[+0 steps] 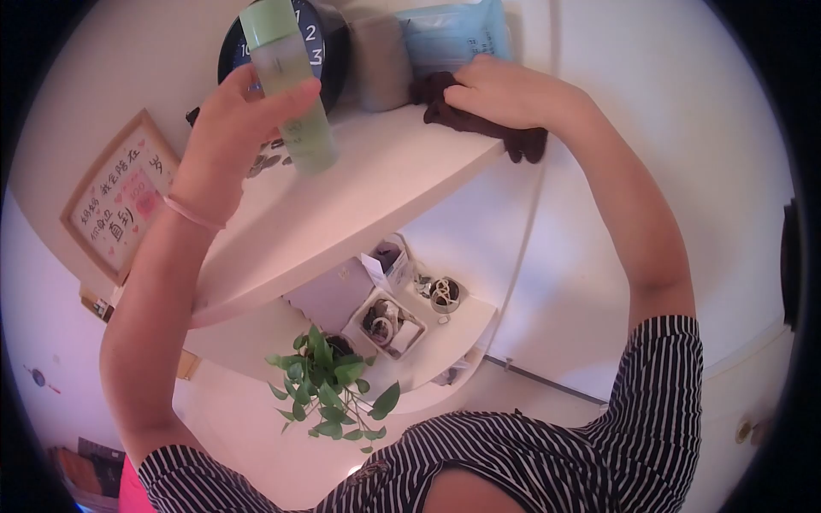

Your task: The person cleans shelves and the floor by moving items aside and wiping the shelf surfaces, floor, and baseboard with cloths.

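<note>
A light green bottle with a green cap is in my left hand, held tilted above the white shelf, with thumb and fingers round its middle. My right hand is closed on a dark brown cloth at the shelf's right end, and part of the cloth hangs over the edge. Just behind the bottle stands a round dark clock with white numerals. Several coin-like discs lie on the shelf beside the bottle's lower part.
A blurred greyish container and a blue packet stand at the back of the shelf. A framed note is at the left. Below are a leafy plant, a small basket of items and a glass on a lower shelf.
</note>
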`<state>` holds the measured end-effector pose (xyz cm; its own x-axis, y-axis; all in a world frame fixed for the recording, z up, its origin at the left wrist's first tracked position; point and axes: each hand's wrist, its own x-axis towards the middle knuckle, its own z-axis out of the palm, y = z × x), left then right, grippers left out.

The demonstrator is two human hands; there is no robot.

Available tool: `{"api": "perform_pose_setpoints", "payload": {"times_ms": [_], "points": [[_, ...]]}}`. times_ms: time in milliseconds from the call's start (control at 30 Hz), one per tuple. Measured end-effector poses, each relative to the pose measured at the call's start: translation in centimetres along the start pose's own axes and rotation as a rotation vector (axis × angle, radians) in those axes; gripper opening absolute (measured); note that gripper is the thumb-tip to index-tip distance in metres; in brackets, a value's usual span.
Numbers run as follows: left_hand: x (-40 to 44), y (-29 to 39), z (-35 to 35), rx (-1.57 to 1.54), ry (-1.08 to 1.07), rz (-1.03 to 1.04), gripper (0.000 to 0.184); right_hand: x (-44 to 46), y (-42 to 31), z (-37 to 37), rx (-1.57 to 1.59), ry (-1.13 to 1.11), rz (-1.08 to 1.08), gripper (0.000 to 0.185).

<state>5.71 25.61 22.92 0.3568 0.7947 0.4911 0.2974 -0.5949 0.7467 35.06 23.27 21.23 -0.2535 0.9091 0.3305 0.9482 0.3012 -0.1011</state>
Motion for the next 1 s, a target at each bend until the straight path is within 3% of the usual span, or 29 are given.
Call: {"api": "perform_pose_setpoints", "payload": {"times_ms": [133,200,300,367,467,567,667,800,1000], "points": [[-1.2,1.7,-1.6,-0.045,0.027,0.058,0.061,-1.7,-1.3,-1.3,0.017,-0.089,0.104,0.039],[-1.4,2.1,-3.1,-0.040,0.052,0.065,0.060,-2.9,-0.4,-1.4,0.189,0.034,-0.092,0.032],[-2.4,2.3,-4.5,-0.045,0.073,0.083,0.058,-3.1,-2.1,-0.2,0.020,0.078,0.025,0.028],[-2.4,2.6,-5.3,-0.049,0.088,0.122,0.057,-3.8,-3.3,0.3,-0.059,0.143,-0.214,0.028],[-2.5,2.3,-5.9,-0.053,0.150,0.091,0.057,-3.5,-5.0,0.8,0.065,0.126,-0.361,0.029],[-2.1,2.0,-6.5,-0.060,0.162,0.126,0.060,-2.4,-7.2,0.4,0.040,0.025,-0.287,0.028],[-1.6,1.4,-7.5,-0.047,0.110,0.123,0.048,-0.5,-9.4,0.6,-0.070,-0.034,-0.140,0.025],[-1.1,0.4,-8.0,-0.151,0.107,0.190,0.046,2.4,-11.2,2.2,-0.035,0.141,-0.160,0.025],[-1.6,0.2,-8.0,-0.158,0.100,0.146,0.047,3.1,-11.4,1.9,-0.082,0.037,-0.183,0.028]]}}
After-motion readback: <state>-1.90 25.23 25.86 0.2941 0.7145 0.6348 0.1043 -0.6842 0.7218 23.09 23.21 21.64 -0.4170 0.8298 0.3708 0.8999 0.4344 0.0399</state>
